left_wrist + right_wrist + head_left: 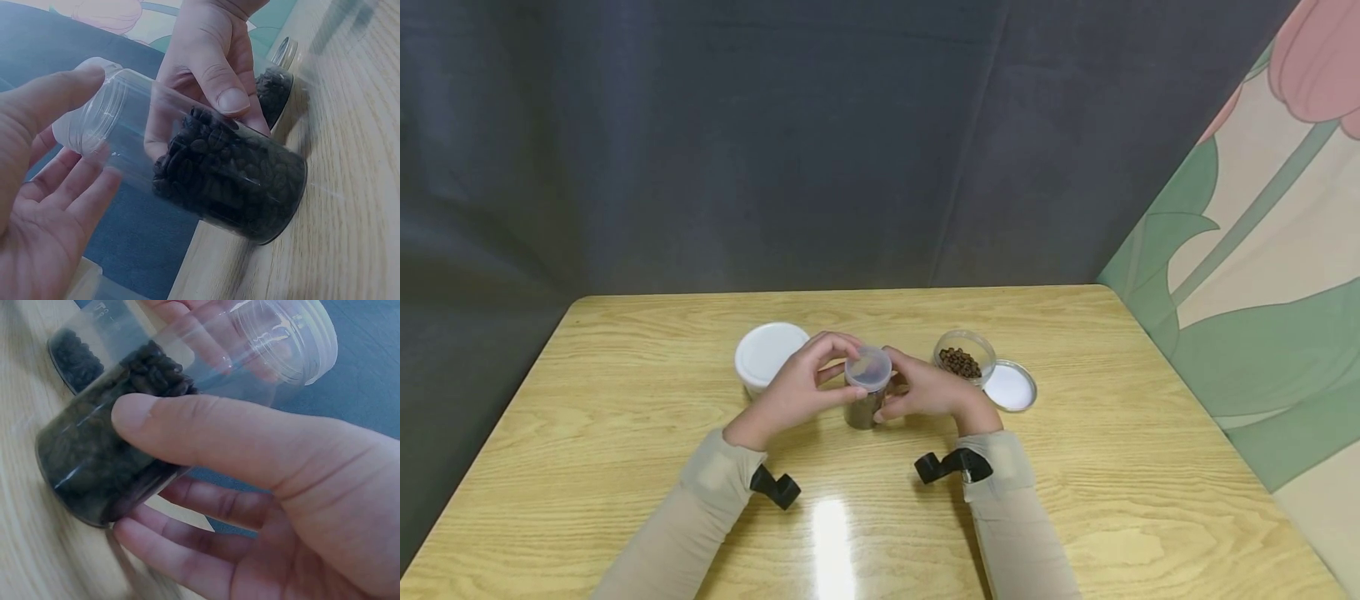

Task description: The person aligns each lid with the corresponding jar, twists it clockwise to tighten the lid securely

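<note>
A clear jar (862,410), part filled with dark coffee beans (219,162), stands upright on the table between the two hands. Its translucent lid (868,368) sits on the mouth. My left hand (805,379) grips the lid's edge, thumb on the near side and fingers on the far side. Around the jar's lower body my right hand (925,387) is wrapped; in the right wrist view its thumb (187,428) lies across the wall, level with the beans. Above the beans, the upper part of the jar holds none.
Left of the jar stands a tub with a white lid (769,354), partly behind my left hand. On the right, a clear round container (985,346) holds brown beans. Against it lies a round white lid with a metallic rim (1010,387). A dark curtain (820,150) hangs behind the table.
</note>
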Action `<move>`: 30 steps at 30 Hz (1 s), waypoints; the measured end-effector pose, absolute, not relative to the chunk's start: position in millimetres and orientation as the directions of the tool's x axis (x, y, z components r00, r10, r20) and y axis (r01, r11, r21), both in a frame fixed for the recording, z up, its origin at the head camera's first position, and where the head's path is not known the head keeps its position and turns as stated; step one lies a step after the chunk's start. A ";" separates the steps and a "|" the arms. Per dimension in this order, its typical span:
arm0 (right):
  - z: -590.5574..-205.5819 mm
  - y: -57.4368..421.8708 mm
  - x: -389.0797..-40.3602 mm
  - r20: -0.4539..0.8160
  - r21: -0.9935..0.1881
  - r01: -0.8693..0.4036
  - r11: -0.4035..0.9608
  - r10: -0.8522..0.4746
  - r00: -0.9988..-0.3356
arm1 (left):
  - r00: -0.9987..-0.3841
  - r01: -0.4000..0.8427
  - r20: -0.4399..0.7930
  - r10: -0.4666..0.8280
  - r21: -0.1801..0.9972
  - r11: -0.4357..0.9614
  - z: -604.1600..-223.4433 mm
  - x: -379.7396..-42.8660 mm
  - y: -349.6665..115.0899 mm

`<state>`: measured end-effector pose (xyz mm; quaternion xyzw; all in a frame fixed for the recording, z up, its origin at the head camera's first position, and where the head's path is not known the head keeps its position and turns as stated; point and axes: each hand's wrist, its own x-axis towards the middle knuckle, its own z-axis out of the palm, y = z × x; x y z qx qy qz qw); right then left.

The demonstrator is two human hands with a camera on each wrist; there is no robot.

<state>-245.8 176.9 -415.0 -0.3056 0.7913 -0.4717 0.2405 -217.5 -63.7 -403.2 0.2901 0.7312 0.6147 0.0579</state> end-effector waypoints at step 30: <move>-416.0 175.9 -245.6 -0.120 -0.910 -0.215 0.354 -0.721 -0.683 | -0.826 0.349 0.213 0.521 0.920 0.177 -404.0 -218.0 -62.7</move>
